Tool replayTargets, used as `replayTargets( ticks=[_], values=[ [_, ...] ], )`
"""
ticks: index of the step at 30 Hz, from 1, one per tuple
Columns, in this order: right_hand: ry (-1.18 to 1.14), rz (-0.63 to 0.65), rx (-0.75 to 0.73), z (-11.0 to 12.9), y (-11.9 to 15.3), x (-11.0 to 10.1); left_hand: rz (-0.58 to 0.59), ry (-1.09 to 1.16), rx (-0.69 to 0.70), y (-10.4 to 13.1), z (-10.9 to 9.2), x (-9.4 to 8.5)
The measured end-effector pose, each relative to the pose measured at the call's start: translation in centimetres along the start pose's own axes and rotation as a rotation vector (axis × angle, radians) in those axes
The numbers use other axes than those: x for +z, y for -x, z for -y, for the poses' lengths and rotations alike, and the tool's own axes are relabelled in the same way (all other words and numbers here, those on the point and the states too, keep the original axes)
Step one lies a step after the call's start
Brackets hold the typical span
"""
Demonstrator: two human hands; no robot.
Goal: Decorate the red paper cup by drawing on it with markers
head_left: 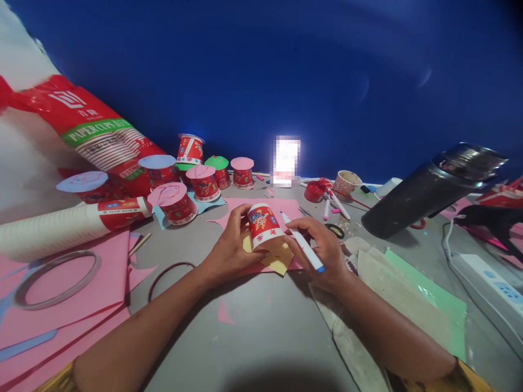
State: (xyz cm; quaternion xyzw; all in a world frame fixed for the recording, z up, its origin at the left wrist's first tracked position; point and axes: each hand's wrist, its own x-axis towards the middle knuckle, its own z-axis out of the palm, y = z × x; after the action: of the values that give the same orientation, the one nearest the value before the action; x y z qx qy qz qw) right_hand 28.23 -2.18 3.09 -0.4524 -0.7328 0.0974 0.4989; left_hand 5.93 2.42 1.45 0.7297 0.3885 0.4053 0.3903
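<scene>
My left hand (231, 245) is closed around a red and white printed paper cup (265, 224), with its wide rim tilted down towards me. In my right hand (321, 247) is a white marker with a blue end (307, 251), gripped like a pen. The marker's upper tip points up and left, beside the cup's right side. Below the cup lies a piece of yellow paper (281, 260) on a pink paper sheet (293, 208). My fingers hide part of the cup's left side.
Several paper cups with coloured paper discs (174, 202) stand at the back left. Nearby are a stack of cups (73, 226) and a tape roll (22, 294). On the right are a dark flask (417, 198), a cloth (392, 288) and a power strip (490, 277). A blurred bright screen (286, 160) stands behind.
</scene>
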Motion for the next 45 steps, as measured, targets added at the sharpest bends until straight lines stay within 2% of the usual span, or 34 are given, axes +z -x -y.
replayTargets(
  ticks=[6,8,12,16,20,25,31,39,45],
  values=[
    [0.007,0.015,-0.065,0.2,-0.1,0.1,0.100,0.398,-0.141,-0.2,-0.3,-0.3],
    [0.012,0.033,-0.092,0.2,-0.1,0.2,0.115,0.436,-0.181,-0.3,-0.4,-0.6],
    [0.024,0.012,-0.116,0.3,-0.1,-0.1,0.120,0.359,-0.162,-0.6,-0.3,-0.9],
    [-0.016,-0.068,-0.115,0.5,-0.5,-0.8,0.077,0.135,-0.074,-0.6,-0.2,-0.8],
    [-0.096,-0.104,-0.014,0.8,-0.5,-0.8,0.055,-0.003,-0.019,-0.5,-0.3,-0.6],
    [-0.145,-0.089,0.116,1.1,0.0,-0.1,0.071,-0.043,-0.037,-0.3,-0.9,-0.4],
    [-0.136,-0.040,0.069,1.0,-0.2,-0.1,0.070,-0.078,-0.032,-0.3,-1.2,-0.4],
    [-0.121,-0.001,0.086,1.0,-0.3,-0.3,0.077,-0.092,-0.046,-0.4,-1.4,-0.5],
    [-0.120,-0.038,0.112,1.1,-0.3,-0.2,0.074,-0.090,-0.042,-0.3,-1.5,-0.4]
  ],
)
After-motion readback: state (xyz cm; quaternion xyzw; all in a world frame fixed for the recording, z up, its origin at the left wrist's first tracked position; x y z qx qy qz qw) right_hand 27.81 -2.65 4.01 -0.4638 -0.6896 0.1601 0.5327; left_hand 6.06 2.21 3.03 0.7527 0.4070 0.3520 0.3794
